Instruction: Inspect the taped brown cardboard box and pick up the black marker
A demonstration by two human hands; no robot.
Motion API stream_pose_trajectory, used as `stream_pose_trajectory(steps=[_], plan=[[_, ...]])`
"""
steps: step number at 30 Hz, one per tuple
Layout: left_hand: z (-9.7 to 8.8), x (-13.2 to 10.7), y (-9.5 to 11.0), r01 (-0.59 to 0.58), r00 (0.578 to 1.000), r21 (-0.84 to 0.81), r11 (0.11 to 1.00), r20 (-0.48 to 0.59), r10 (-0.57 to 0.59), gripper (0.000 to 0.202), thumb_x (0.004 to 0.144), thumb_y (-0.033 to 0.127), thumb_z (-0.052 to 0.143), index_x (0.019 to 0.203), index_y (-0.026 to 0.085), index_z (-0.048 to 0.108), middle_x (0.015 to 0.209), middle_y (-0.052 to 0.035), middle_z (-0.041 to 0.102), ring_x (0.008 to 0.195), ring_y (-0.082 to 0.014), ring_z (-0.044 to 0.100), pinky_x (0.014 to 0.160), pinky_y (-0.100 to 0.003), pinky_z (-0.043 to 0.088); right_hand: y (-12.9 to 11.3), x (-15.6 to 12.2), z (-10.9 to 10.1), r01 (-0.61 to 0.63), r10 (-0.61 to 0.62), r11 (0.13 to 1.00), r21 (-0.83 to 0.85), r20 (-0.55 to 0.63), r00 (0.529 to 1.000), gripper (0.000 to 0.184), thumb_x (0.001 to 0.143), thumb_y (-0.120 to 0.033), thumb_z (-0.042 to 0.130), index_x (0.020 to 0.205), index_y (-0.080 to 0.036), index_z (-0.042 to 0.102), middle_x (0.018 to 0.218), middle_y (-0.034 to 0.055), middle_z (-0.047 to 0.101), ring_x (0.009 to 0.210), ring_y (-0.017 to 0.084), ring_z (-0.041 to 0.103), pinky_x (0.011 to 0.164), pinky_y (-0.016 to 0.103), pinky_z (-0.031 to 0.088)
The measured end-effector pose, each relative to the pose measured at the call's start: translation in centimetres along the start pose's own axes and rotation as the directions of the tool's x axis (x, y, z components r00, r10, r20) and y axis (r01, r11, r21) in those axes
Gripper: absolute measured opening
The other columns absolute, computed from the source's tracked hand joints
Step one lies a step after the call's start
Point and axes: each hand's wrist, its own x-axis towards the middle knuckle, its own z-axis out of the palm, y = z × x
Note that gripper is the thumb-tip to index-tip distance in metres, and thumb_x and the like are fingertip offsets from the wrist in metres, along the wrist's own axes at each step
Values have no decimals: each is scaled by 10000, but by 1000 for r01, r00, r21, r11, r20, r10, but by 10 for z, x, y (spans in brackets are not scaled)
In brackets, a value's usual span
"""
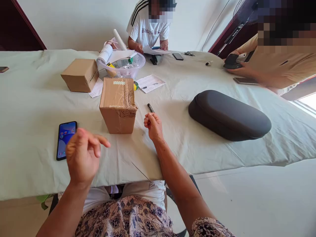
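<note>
A worktop (pixel 118 158) under a pale greenish cloth, with two bare hands above its near side. Between the hands and a little beyond, a taped cardboard box (pixel 117 120), upright on the cloth, with wrinkled brown tape at its right and a small dotted strip on top. To its left, the left hand (pixel 82 156), raised and partly in front of a lit smartphone (pixel 63 135); grip apart, fingers loosely bent, one pointing towards the box. To the right of the box, the right hand (pixel 153 126), fingers curled in, grip together; right at its knuckles, a black marker pen (pixel 150 107) (touching or only just beside, impossible to tell). Further right, well apart from the hand, a large dark case (pixel 229 115) with rounded ends. Behind the taped box and to the left, a second cardboard box (pixel 75 79); straight behind, a pale plastic basin (pixel 141 67) with papers and a bottle (pixel 120 62) inside, and near it a printed sheet (pixel 155 83). On the far side, a person in a white T-shirt (pixel 150 33), holding papers; at far right, another person in a tan top (pixel 283 65), slightly blurred, a dark object (pixel 232 62) in hand.
</note>
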Motion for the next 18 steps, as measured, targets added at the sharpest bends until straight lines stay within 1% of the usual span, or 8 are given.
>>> stream_pose_trajectory(steps=[2, 3, 5, 7, 9, 12, 15, 18], plan=[[-4, 13, -3, -215, 956, 284, 934, -135, 261, 350, 982, 453, 581, 736, 208, 629, 589, 24, 612, 578, -156, 646, 703, -350, 581, 1, -2, 1, 8, -7, 998, -56, 10, 1000, 441, 774, -655, 704, 753, -233, 577, 574, -60, 539, 487, 78, 424, 480, 237, 301], [-3, 19, -4, -299, 918, 439, 847, -111, 381, 249, 978, 411, 584, 865, 208, 672, 757, -17, 704, 754, -188, 704, 826, -391, 581, 2, -3, 2, 17, -16, 995, -98, 14, 1000, 456, 791, -679, 672, 764, -232, 591, 587, -50, 555, 500, 85, 441, 490, 242, 315], [8, 26, -6, -437, 850, 661, 610, 81, 521, 262, 946, 363, 617, 1142, 201, 682, 1175, -109, 724, 1159, -261, 664, 1069, -482, 487, 6, -3, 2, 49, -45, 978, -201, 24, 999, 471, 824, -698, 614, 792, -228, 621, 629, -30, 595, 542, 101, 486, 525, 252, 356], [27, 30, -10, -532, 813, 716, 452, 284, 508, 404, 905, 408, 667, 1255, 207, 669, 1441, -154, 587, 1428, -351, 476, 1207, -575, 329, 9, -3, 2, 88, -83, 948, -304, 31, 996, 438, 838, -664, 608, 822, -227, 642, 664, -22, 624, 595, 119, 530, 579, 264, 402], [49, 32, -17, -519, 840, 719, 462, 327, 434, 480, 843, 471, 743, 1262, 247, 679, 1545, -145, 487, 1536, -434, 299, 1239, -667, 184, 11, -3, 1, 124, -117, 914, -386, 39, 992, 373, 838, -604, 632, 851, -232, 650, 691, -22, 645, 642, 137, 559, 630, 278, 435], [73, 36, -33, -488, 868, 706, 513, 332, 369, 552, 767, 513, 814, 1253, 285, 685, 1583, -139, 450, 1548, -491, 226, 1200, -757, 90, 11, -3, -1, 159, -142, 879, -450, 71, 987, 313, 849, -549, 639, 885, -239, 649, 730, -25, 663, 649, 143, 568, 655, 290, 450], [76, 43, -50, -474, 876, 729, 493, 334, 348, 498, 783, 522, 799, 1213, 285, 711, 1551, -143, 508, 1497, -471, 334, 1194, -734, 130, 11, -4, -1, 189, -154, 860, -474, 111, 982, 344, 881, -570, 598, 909, -230, 647, 768, -10, 678, 658, 148, 585, 673, 301, 470], [65, 48, -60, -488, 862, 757, 434, 341, 375, 357, 860, 476, 726, 1157, 279, 749, 1434, -125, 623, 1387, -397, 490, 1184, -633, 251, 12, -5, -1, 224, -174, 841, -493, 146, 974, 421, 899, -630, 560, 948, -223, 656, 840, 20, 702, 709, 163, 616, 709, 319, 491]])
